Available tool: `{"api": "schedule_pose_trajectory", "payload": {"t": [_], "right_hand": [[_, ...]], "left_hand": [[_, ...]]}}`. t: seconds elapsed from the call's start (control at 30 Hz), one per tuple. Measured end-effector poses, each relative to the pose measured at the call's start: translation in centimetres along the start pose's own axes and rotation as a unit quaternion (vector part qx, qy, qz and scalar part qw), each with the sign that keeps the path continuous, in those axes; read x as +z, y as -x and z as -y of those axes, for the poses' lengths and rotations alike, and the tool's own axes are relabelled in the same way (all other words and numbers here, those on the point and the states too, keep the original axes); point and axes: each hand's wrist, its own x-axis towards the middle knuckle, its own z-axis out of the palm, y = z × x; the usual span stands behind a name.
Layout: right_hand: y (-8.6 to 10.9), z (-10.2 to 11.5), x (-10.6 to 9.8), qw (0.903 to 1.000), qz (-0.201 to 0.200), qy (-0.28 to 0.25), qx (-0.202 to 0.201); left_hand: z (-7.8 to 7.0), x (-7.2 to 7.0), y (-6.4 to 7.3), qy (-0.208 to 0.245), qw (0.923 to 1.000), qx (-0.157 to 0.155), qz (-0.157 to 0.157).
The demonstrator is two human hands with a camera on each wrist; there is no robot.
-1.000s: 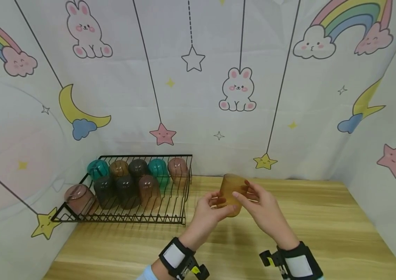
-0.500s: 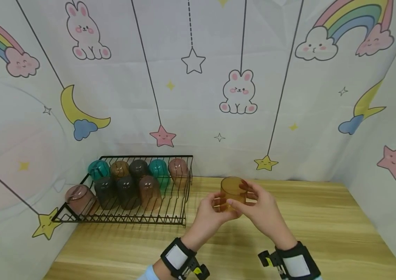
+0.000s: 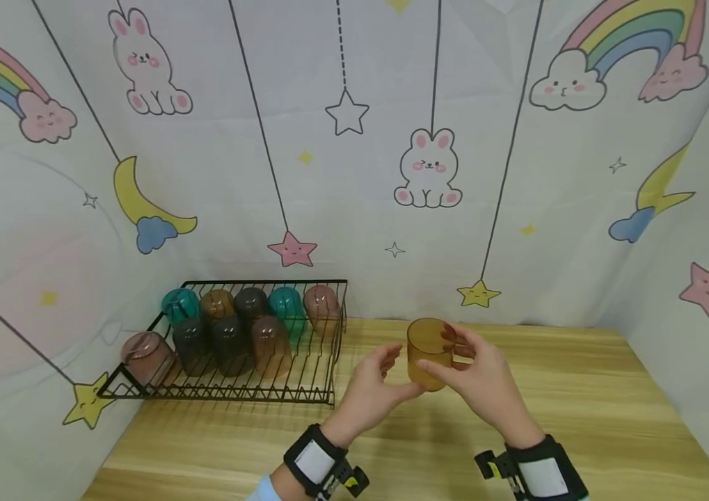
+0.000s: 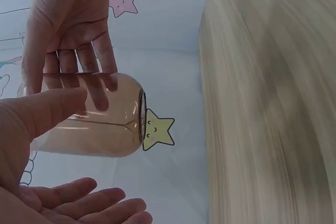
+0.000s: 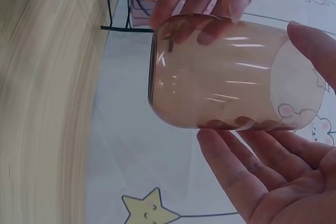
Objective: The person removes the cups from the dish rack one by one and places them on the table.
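Note:
An amber see-through cup [image 3: 421,348] is held above the table, its mouth up and its base down in the head view. My right hand [image 3: 484,379] grips it from the right, thumb across the front and fingers along the far side. My left hand [image 3: 369,386] is at the cup's left, fingers loosely bent and apart from the wall. Its thumb lies close to the lower part of the cup; whether it touches, I cannot tell. In the right wrist view the cup [image 5: 220,85] spans between both hands, its rounded base toward the table side.
At the left stands a black wire rack [image 3: 222,399] bearing several upside-down cups in teal, grey, pink and amber, among them a teal cup [image 3: 288,309] and a pink cup [image 3: 147,355]. Behind the wooden table [image 3: 579,417] hangs a white patterned cloth [image 3: 354,188].
The cup has tipped so its mouth shows more, then shifted slightly right with my right hand. My left fingers have come away from its side.

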Motion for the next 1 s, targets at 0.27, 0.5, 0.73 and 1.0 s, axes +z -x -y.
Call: {"api": "schedule_pose_trajectory", "payload": {"t": [0.27, 0.5, 0.73, 1.0], "right_hand": [[-0.4, -1.7, -2.3, 0.999, -0.023, 0.037, 0.013], [-0.7, -3.7, -4.9, 0.9959, -0.066, 0.061, 0.013], [-0.9, -6.2, -8.8, 0.9874, -0.128, 0.086, 0.037], [-1.6, -10.4, -12.9, 0.9749, -0.178, 0.081, 0.106]], "left_hand": [[0.6, -0.8, 0.0, -0.136, 0.9892, 0.026, -0.048], [0.8, -1.2, 0.1, -0.279, 0.9511, 0.105, -0.081], [0.9, -1.5, 0.2, -0.312, 0.9383, 0.124, -0.084], [1.1, -1.7, 0.5, -0.325, 0.936, 0.112, -0.075]]}}
